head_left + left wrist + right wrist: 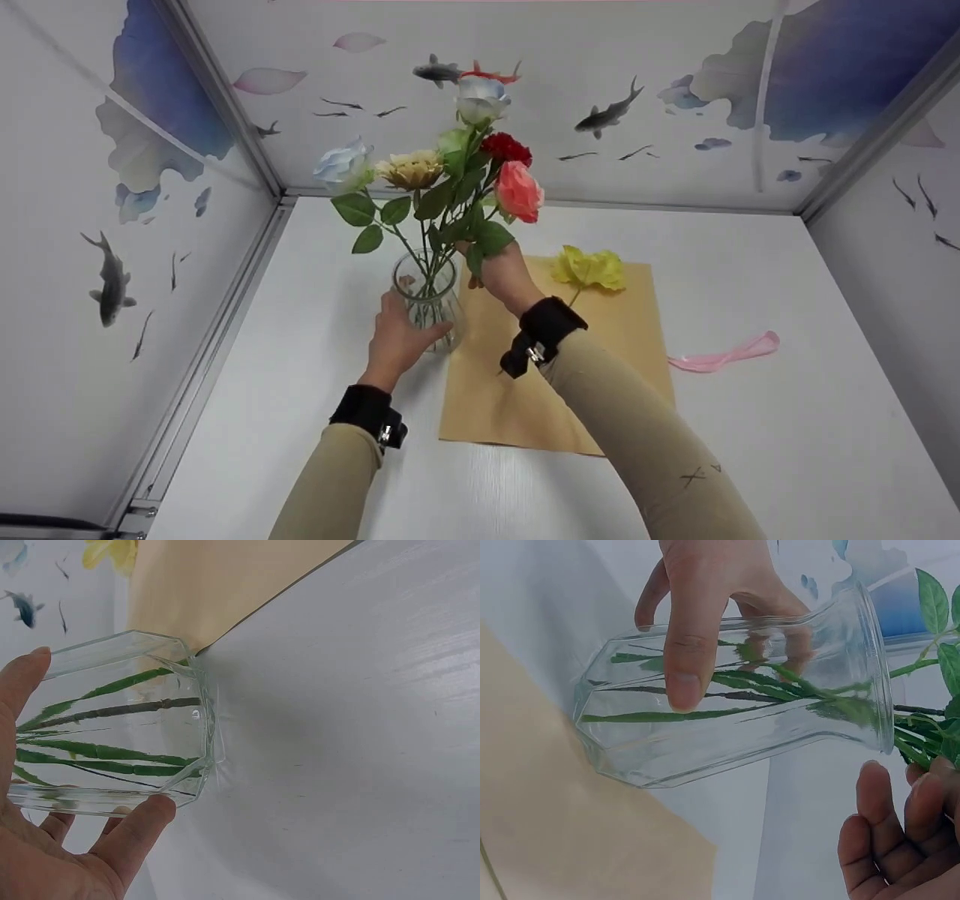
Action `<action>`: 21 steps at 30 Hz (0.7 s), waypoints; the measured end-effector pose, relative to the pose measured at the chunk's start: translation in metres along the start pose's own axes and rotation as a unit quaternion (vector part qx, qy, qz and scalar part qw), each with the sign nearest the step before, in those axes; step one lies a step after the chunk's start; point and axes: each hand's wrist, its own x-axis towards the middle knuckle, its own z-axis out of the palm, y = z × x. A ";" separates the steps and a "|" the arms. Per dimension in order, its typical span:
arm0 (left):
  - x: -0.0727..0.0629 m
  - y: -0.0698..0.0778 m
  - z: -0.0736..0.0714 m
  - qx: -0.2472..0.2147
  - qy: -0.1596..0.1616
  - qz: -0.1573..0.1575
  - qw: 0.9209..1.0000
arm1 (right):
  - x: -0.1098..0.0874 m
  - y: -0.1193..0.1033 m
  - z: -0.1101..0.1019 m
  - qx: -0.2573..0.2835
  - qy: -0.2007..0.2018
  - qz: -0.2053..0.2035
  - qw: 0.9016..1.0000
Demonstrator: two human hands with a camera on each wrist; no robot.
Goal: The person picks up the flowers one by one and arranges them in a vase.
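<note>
A clear glass vase point(444, 319) stands left of centre on the white table, with several green and brown stems inside. My left hand point(397, 337) grips it around the side, the thumb across the glass. Above the rim spread a pale blue rose point(345, 166), a beige flower point(411, 170), a white-blue rose point(481, 101), a red carnation point(506, 147) and a coral rose point(519, 191). My right hand point(506, 274) is just right of the rim, its fingers curled at the stems point(911, 736); leaves partly hide them.
A sheet of brown paper point(480, 405) lies beside the vase, under my right forearm. On it is a yellow flower point(589, 268). To the right lies a pink ribbon point(727, 356). Walls printed with fish point(112, 281) enclose the table on the left, back and right.
</note>
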 end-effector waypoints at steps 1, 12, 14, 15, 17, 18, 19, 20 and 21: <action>0.000 0.000 0.000 -0.001 -0.001 0.000 1.000 | 0.000 0.000 0.000 -0.006 -0.005 0.002 1.000; 0.000 0.004 0.000 0.013 -0.006 -0.005 1.000 | -0.001 0.008 0.003 -0.033 -0.008 0.025 0.999; -0.001 0.005 0.000 0.011 -0.007 -0.008 1.000 | -0.001 0.011 0.002 -0.045 -0.008 0.024 0.999; -0.001 0.005 0.000 0.011 -0.008 -0.008 1.000 | -0.001 0.013 0.002 -0.050 -0.011 0.023 0.998; -0.001 0.005 0.000 0.010 -0.008 -0.008 1.000 | -0.002 0.017 0.000 -0.052 -0.018 0.020 0.998; -0.001 0.004 0.000 0.010 -0.009 -0.008 1.000 | -0.003 0.019 -0.002 -0.050 -0.024 0.019 0.998; -0.001 0.004 0.000 0.009 -0.010 -0.008 1.000 | -0.004 0.021 -0.003 -0.049 -0.032 0.017 0.998; -0.001 0.003 0.000 0.009 -0.010 -0.009 1.000 | -0.004 0.024 -0.004 -0.045 -0.040 0.018 0.998; -0.001 0.003 0.000 0.008 -0.010 -0.009 1.000 | -0.005 0.026 -0.006 -0.042 -0.047 0.020 0.998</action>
